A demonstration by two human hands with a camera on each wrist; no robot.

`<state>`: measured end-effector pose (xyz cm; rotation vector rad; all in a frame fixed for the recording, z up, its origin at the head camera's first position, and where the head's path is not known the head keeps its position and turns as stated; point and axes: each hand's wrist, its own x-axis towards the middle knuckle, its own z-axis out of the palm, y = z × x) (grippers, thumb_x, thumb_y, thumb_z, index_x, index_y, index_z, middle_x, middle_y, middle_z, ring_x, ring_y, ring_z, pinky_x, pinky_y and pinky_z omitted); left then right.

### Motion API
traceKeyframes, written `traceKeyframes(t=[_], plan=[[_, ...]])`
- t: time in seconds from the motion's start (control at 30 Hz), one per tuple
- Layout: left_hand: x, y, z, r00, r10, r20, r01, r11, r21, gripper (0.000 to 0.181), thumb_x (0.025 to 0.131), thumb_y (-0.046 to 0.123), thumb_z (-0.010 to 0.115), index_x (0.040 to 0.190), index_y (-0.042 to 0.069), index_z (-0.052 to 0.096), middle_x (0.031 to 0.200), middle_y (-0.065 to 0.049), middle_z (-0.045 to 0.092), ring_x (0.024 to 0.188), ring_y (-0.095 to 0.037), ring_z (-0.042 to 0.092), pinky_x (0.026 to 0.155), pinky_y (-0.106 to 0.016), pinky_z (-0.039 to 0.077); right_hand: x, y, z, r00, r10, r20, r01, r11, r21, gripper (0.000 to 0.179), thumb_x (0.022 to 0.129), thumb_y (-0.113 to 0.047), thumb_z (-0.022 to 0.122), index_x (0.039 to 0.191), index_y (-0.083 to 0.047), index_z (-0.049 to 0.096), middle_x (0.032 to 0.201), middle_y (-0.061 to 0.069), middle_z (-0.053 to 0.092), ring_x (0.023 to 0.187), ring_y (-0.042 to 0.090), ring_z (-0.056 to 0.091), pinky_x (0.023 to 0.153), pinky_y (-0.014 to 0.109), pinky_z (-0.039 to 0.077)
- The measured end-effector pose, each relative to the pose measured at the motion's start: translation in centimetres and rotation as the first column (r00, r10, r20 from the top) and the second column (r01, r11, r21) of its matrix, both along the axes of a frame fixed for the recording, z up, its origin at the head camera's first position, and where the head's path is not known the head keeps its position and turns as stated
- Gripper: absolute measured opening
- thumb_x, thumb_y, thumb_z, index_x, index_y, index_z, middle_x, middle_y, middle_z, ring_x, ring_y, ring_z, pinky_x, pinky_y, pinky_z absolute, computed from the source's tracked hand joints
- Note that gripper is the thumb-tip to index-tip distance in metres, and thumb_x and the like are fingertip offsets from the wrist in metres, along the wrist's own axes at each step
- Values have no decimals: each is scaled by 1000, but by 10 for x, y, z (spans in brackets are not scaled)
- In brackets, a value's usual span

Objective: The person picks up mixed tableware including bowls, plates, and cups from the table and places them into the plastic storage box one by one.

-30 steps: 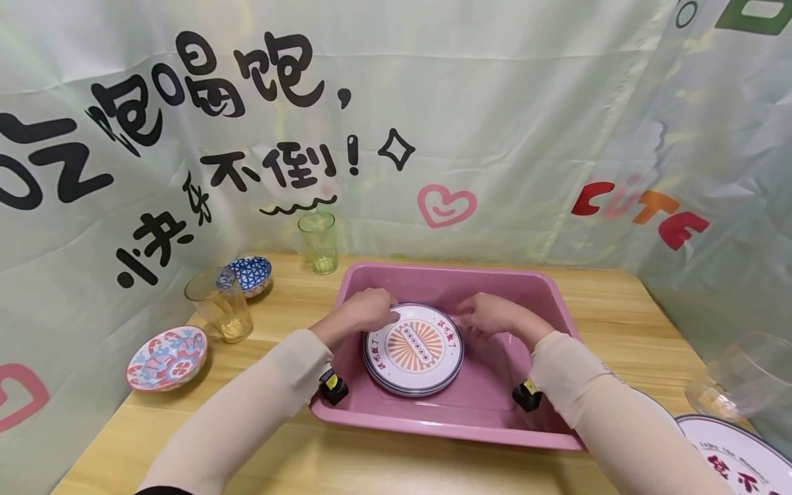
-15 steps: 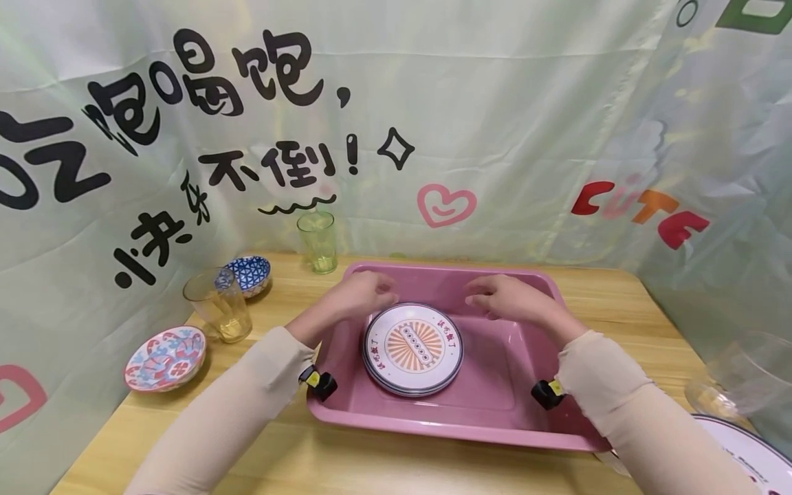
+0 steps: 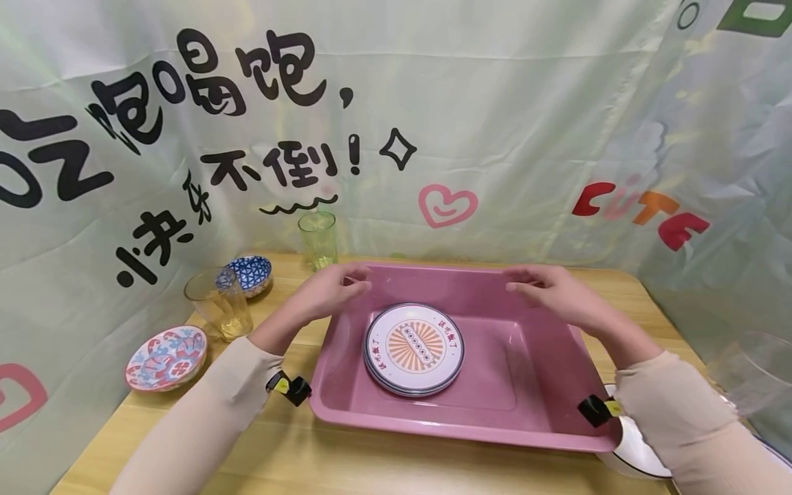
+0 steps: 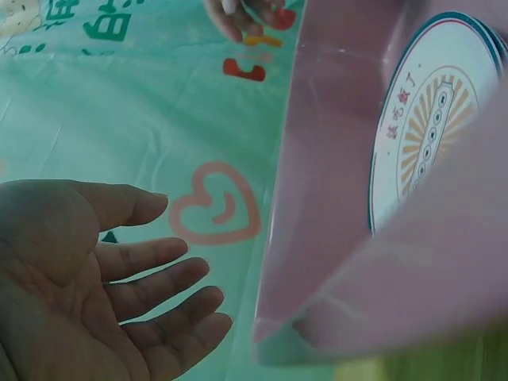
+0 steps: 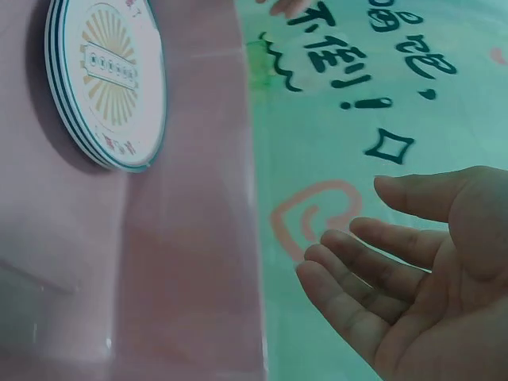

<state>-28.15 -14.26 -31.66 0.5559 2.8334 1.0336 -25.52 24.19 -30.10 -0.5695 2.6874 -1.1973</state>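
A short stack of white plates [image 3: 414,349] with dark rims and an orange sunburst print lies in the left half of a pink plastic basin [image 3: 495,433]. My left hand [image 3: 331,290] hovers over the basin's left back corner, fingers relaxed and holding nothing. Over the back right part of the basin is my right hand [image 3: 551,292], also empty. In the left wrist view the left hand [image 4: 119,278] shows an upturned palm with loosely spread fingers. The right wrist view has the right hand [image 5: 421,270] with fingers slightly bent, apart from the stacked plates [image 5: 107,83].
Left of the basin stand a red-and-blue patterned bowl [image 3: 167,357], an amber glass [image 3: 219,306], a blue patterned bowl [image 3: 250,273] and a green glass [image 3: 318,240]. On the right are a clear glass [image 3: 755,371] and a white dish [image 3: 637,447], partly behind the right sleeve.
Both hands have risen away from the plate stack and spread apart, the left going left and the right going right. The plates stay in place in the basin.
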Motion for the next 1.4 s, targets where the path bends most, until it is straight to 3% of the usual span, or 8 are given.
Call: traceKeyframes(t=[0.17,0.33,0.63,0.77,0.83,1.07,1.2,1.4], plan=[[1,-13,-3,999,30,-11,-29,996,81,38,99,23,57,131,2,59,126,-14,62,116,-32,57,99,-47,46,16,25,9,999,-52,-18,52,999,12,51,101,-30,55,142,0,45,134,21,54,110,30,62,88,39,55],[2,-24,-8,998,63,9,-64,982,181,37,99,23,58,131,3,60,126,-12,62,115,-30,57,100,-48,45,34,56,11,996,-90,-26,91,996,25,52,102,-30,54,144,-1,43,137,20,51,104,4,62,83,24,55],[1,-35,-29,993,59,98,-88,945,316,44,101,23,55,140,4,50,140,-16,51,124,-36,50,101,-49,46,58,101,-5,985,-167,-41,171,975,144,52,103,-30,52,144,0,42,133,25,53,96,-10,58,76,16,53],[0,-37,-42,984,66,165,-126,912,390,51,100,21,57,146,5,41,146,-17,43,125,-37,49,98,-46,49,65,114,-14,982,-178,-60,186,966,181,51,103,-28,51,142,4,42,132,29,53,94,-14,54,74,17,54],[-1,-38,-49,977,63,205,-147,893,426,58,100,19,58,150,4,34,147,-19,40,125,-36,50,98,-44,49,68,121,-18,980,-191,-61,199,958,206,51,104,-28,50,141,6,42,131,30,53,92,-14,54,72,18,54],[-2,-41,-69,950,0,311,-168,842,513,63,101,20,54,153,2,24,144,-22,41,118,-35,54,96,-43,51,82,152,-34,967,-249,-44,250,914,321,54,104,-30,50,136,13,44,125,36,55,88,14,67,65,22,54],[-2,-41,-74,945,-38,324,-159,814,559,60,102,21,53,153,4,26,140,-23,43,119,-35,54,96,-44,51,90,169,-51,954,-297,-37,292,895,338,54,104,-30,50,131,16,47,117,35,59,85,14,66,65,28,57],[-3,-39,-80,941,-73,332,-156,776,611,60,103,22,52,154,4,26,142,-23,43,121,-38,52,92,-44,53,106,198,-85,920,-381,-92,391,872,294,44,102,-20,54,117,22,54,102,31,64,79,2,63,60,24,55]])
